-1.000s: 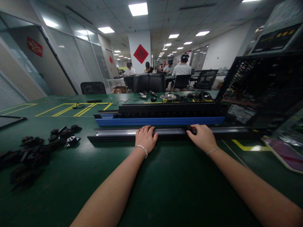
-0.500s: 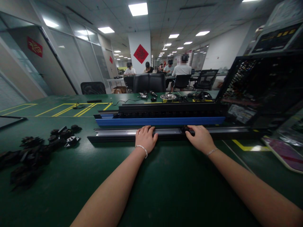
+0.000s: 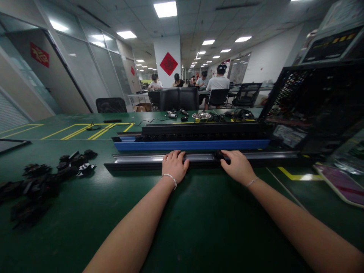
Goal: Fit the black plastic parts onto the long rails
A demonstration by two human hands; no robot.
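A long black rail (image 3: pixel 136 166) with a shiny grey channel lies crosswise on the green table in front of me. My left hand (image 3: pixel 174 167) grips it left of its middle, fingers over the channel and thumb at the near wall; whatever is under the fingers is hidden. Further right, my right hand (image 3: pixel 238 167) pinches a small black part (image 3: pixel 217 154) that sits in the channel. Behind this rail lie a blue rail (image 3: pixel 187 145) and a black rail (image 3: pixel 199 129), parallel to it.
Several black parts (image 3: pixel 38 185) lie heaped at the left. An open black case (image 3: pixel 309 110) stands at the right, near a purple flat object (image 3: pixel 341 184). Toward the back are a metal bowl (image 3: pixel 201 116) and cables (image 3: pixel 243 114). Several people sit at far tables.
My right hand has shifted slightly left along the rail, together with the small black part. My left hand stays in place on the rail.
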